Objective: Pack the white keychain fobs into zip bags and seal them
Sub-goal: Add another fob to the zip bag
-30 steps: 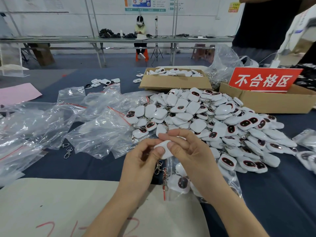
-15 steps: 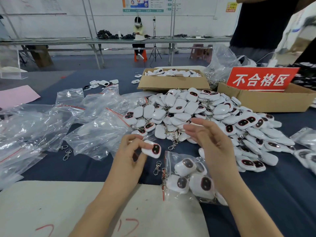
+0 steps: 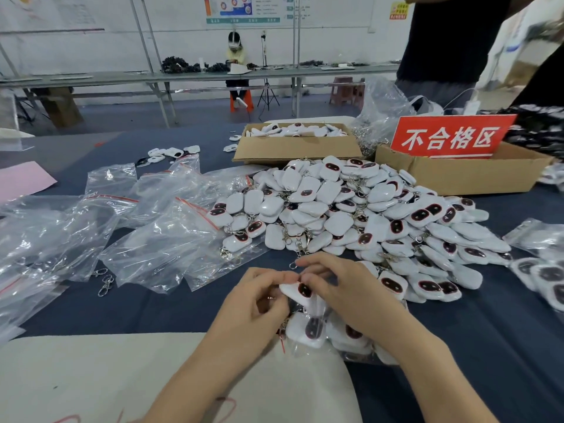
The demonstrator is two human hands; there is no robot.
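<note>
Here, left hand (image 3: 254, 303) and right hand (image 3: 351, 296) pinch a glossy rounded fob (image 3: 300, 292).

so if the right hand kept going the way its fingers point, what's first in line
The right hand points left: first the fob it pinches, then the left hand, depth unclear.

White fobs (image 3: 351, 221) with dark ovals; navy cloth (image 3: 488, 346); red sign (image 3: 451, 137).

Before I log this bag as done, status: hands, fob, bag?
Left hand and right hand both pinch one white fob. Zip bag beneath, several fobs inside, not sealed. Fob pile close behind, not blocking.
</note>
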